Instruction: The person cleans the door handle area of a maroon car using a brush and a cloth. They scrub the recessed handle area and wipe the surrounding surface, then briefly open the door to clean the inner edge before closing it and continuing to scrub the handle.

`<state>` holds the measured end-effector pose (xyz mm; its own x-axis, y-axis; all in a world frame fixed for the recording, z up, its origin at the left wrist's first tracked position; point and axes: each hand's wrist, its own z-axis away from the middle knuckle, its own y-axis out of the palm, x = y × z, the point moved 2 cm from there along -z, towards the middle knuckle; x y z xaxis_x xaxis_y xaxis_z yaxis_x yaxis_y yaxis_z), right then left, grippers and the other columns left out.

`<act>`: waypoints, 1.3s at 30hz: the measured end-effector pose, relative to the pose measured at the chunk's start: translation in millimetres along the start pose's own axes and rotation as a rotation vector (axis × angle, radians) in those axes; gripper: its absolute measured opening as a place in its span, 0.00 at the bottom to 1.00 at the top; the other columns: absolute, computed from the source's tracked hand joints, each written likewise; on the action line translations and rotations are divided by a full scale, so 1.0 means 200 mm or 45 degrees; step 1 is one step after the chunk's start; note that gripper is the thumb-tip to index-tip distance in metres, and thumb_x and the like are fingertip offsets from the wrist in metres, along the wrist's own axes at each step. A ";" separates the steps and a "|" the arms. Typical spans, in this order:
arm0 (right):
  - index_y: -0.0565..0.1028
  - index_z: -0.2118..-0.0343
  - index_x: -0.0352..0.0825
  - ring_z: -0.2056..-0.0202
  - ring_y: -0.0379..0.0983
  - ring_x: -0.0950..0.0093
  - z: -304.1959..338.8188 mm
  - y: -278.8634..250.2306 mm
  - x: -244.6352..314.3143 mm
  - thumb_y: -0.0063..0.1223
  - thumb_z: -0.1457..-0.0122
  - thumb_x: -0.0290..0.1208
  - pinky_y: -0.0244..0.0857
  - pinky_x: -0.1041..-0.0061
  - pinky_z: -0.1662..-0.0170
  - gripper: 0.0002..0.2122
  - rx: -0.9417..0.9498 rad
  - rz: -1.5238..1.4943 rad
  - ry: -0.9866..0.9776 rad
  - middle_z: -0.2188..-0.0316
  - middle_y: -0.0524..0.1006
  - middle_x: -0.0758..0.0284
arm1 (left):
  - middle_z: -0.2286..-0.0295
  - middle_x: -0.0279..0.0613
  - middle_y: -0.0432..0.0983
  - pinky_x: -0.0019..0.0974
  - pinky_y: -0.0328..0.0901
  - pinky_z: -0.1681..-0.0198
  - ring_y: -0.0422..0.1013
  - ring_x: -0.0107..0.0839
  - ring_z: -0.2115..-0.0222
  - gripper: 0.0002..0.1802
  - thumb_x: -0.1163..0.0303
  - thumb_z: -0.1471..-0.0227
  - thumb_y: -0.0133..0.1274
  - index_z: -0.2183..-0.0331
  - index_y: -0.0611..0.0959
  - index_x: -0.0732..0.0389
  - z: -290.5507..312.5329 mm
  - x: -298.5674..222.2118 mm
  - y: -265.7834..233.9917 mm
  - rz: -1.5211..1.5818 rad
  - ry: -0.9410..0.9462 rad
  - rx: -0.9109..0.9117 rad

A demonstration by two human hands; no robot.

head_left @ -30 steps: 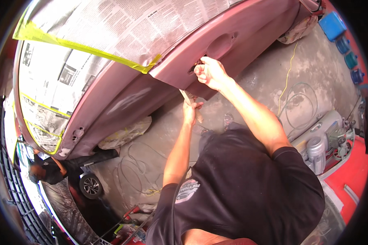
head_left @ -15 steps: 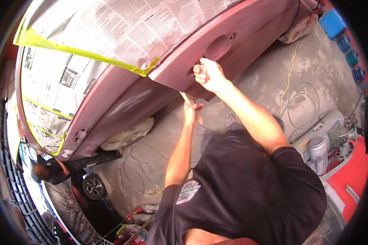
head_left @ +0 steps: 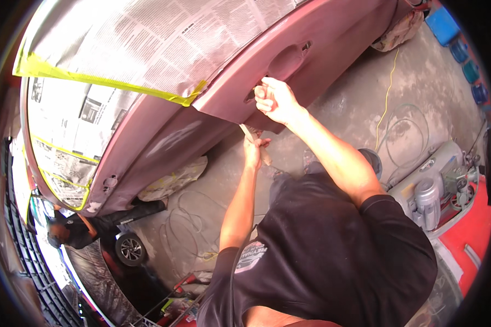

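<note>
The car door [head_left: 333,54] in front of me is dull pinkish primer, with newspaper [head_left: 169,49] over its window edged in yellow-green tape [head_left: 109,82]. My right hand [head_left: 277,101] is closed at a small dark opening [head_left: 251,95] in the door, beside the round handle recess [head_left: 285,62]. Its fingertips pinch together, and whatever they hold cannot be made out. Lower down, by the door's rear edge, my left hand [head_left: 254,150] grips a tan, flat strip [head_left: 247,132] that looks wooden. The strip's upper end lies close to the door's edge.
A grey compressor [head_left: 428,199] stands on the right near blue containers [head_left: 442,26]. A yellow cord [head_left: 386,103] and coiled hoses [head_left: 185,223] lie across the concrete floor [head_left: 349,103]. At left, another person [head_left: 79,229] is by the car's rear, near a loose wheel [head_left: 131,249].
My right hand has shifted slightly left along the door opening, its fingers still curled. The left hand holds the strip in nearly the same place. The view has turned slightly.
</note>
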<state>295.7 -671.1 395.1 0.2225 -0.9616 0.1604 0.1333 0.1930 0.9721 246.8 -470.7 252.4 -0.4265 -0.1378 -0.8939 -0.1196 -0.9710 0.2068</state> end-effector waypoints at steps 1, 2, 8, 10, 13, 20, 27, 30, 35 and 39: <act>0.67 0.66 0.36 0.84 0.61 0.75 0.00 0.00 -0.01 0.39 0.32 0.33 0.56 0.75 0.78 0.08 -0.016 -0.015 -0.013 0.79 0.73 0.63 | 0.50 0.45 0.69 0.39 0.73 0.61 0.79 0.36 0.68 0.30 0.81 0.53 0.46 0.46 0.68 0.63 0.00 0.00 0.00 0.004 0.006 -0.014; 0.67 0.67 0.36 0.83 0.62 0.75 0.00 0.00 -0.02 0.39 0.32 0.33 0.56 0.75 0.78 0.08 -0.032 -0.031 -0.026 0.79 0.74 0.62 | 0.49 0.47 0.68 0.42 0.72 0.59 0.78 0.38 0.66 0.31 0.81 0.54 0.47 0.45 0.67 0.63 0.00 0.01 0.00 -0.006 -0.007 -0.008; 0.68 0.68 0.35 0.85 0.67 0.75 0.04 0.00 0.00 0.43 0.32 0.32 0.61 0.76 0.80 0.08 -0.095 0.399 -0.175 0.79 0.76 0.59 | 0.48 0.48 0.66 0.45 0.72 0.56 0.78 0.40 0.64 0.32 0.81 0.54 0.49 0.45 0.67 0.64 0.00 0.00 -0.01 -0.024 -0.036 -0.021; 0.68 0.67 0.35 0.85 0.68 0.76 0.05 0.00 0.00 0.44 0.31 0.34 0.61 0.78 0.81 0.09 -0.079 0.533 -0.225 0.80 0.76 0.61 | 0.50 0.46 0.69 0.39 0.73 0.61 0.78 0.36 0.68 0.30 0.82 0.54 0.46 0.45 0.67 0.63 0.00 -0.01 0.01 -0.013 -0.012 -0.038; 0.69 0.67 0.35 0.86 0.68 0.78 0.07 0.01 0.02 0.45 0.30 0.36 0.62 0.81 0.82 0.11 -0.047 0.761 -0.282 0.80 0.76 0.63 | 0.50 0.46 0.69 0.39 0.73 0.61 0.78 0.36 0.67 0.32 0.81 0.54 0.47 0.44 0.67 0.63 0.01 -0.02 0.02 -0.030 -0.019 -0.032; 0.72 0.68 0.32 0.88 0.66 0.82 0.12 0.07 0.08 0.44 0.31 0.38 0.59 0.82 0.84 0.14 -0.084 1.375 -0.503 0.83 0.75 0.65 | 0.48 0.49 0.70 0.37 0.73 0.60 0.78 0.36 0.67 0.33 0.82 0.53 0.45 0.42 0.66 0.64 0.02 -0.03 0.02 -0.037 -0.012 -0.032; 0.74 0.67 0.33 0.89 0.61 0.83 0.13 0.03 0.14 0.44 0.32 0.39 0.56 0.80 0.84 0.14 -0.132 1.814 -0.492 0.86 0.72 0.70 | 0.46 0.51 0.68 0.42 0.72 0.56 0.78 0.38 0.65 0.34 0.80 0.54 0.47 0.42 0.65 0.64 0.00 0.00 -0.02 -0.032 -0.025 0.007; 0.75 0.64 0.33 0.89 0.62 0.83 0.15 0.03 0.13 0.45 0.32 0.41 0.57 0.81 0.84 0.15 -0.160 1.824 -0.496 0.87 0.72 0.71 | 0.46 0.51 0.67 0.45 0.71 0.56 0.78 0.39 0.65 0.34 0.80 0.55 0.47 0.44 0.65 0.64 0.01 0.00 -0.01 0.006 -0.014 0.014; 0.75 0.66 0.32 0.88 0.64 0.83 0.13 0.05 0.16 0.46 0.32 0.44 0.58 0.81 0.84 0.17 -0.173 1.724 -0.329 0.85 0.73 0.69 | 0.47 0.51 0.69 0.41 0.72 0.59 0.78 0.37 0.67 0.32 0.81 0.54 0.46 0.44 0.66 0.65 0.01 0.01 -0.01 0.019 0.000 -0.005; 0.75 0.73 0.32 0.88 0.65 0.83 0.12 0.07 0.19 0.47 0.32 0.45 0.58 0.81 0.84 0.19 -0.172 1.764 -0.363 0.85 0.74 0.69 | 0.47 0.51 0.71 0.36 0.73 0.61 0.79 0.35 0.68 0.31 0.81 0.52 0.44 0.43 0.67 0.66 0.01 0.03 -0.02 0.046 0.017 -0.018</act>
<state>282.8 -708.6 419.0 0.0500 0.0146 0.9986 0.0652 0.9977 -0.0179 242.8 -468.2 246.3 -0.4182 -0.1754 -0.8912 -0.0913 -0.9681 0.2334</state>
